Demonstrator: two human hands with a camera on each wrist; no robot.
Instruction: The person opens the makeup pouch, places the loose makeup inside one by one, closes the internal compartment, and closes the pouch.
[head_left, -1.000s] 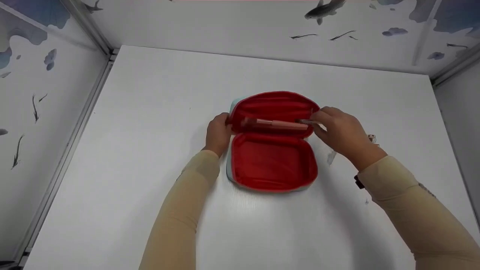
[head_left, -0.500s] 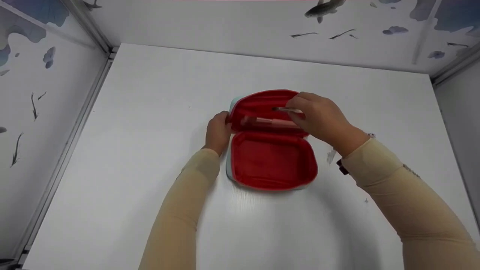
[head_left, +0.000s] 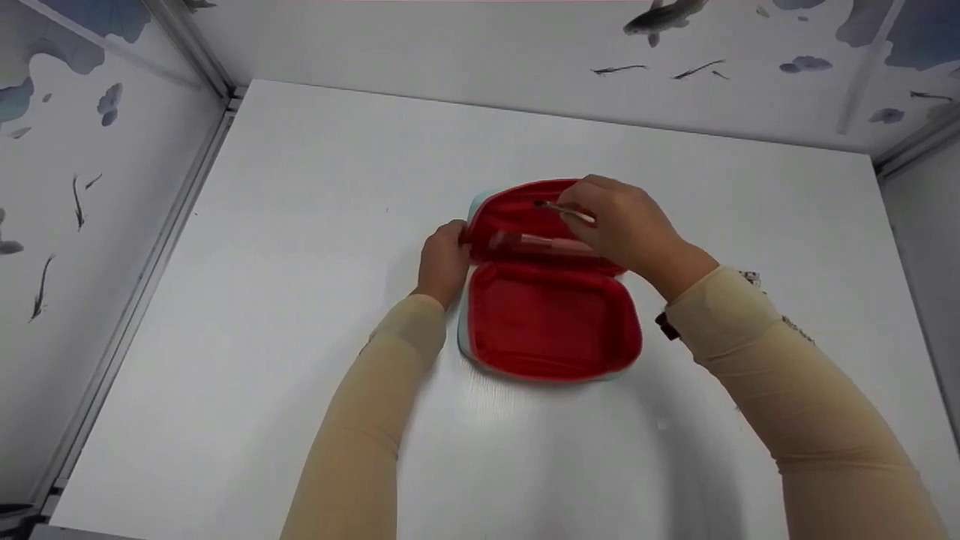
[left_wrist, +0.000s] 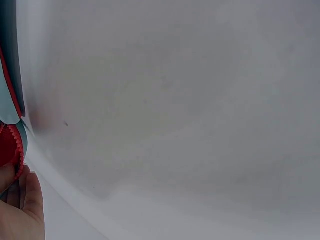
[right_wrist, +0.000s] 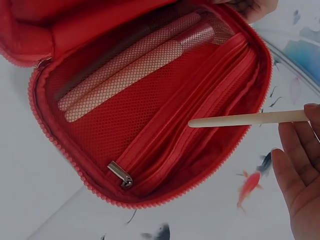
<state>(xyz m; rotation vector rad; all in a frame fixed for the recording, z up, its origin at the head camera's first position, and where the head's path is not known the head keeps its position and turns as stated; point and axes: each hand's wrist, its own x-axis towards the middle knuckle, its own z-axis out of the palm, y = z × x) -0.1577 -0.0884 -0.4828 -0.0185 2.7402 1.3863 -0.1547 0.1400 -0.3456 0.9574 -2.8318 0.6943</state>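
A zippered case [head_left: 551, 322] with a red inside and pale blue outside lies unfolded. My left hand [head_left: 441, 262] grips its left edge; in the left wrist view the fingers [left_wrist: 33, 195] wrap the zipper rim. Over the raised half, my right hand [head_left: 626, 225] pinches a slim makeup brush [head_left: 559, 208], dark bristles pointing left. Its pale handle [right_wrist: 240, 120] crosses in front of the zipped pocket in the right wrist view. Behind mesh in that half lie several makeup brushes [right_wrist: 130, 80]. A metal zipper pull [right_wrist: 120, 174] hangs at one end of the pocket.
The case rests on a white table [head_left: 300, 225]. White panels printed with fish [head_left: 664, 19] stand behind and at the sides. A small patterned item [head_left: 750, 278] shows beside the right cuff.
My right hand has moved left and a little up with the slim brush, from the case's right edge to over its raised half. The left hand keeps its grip.
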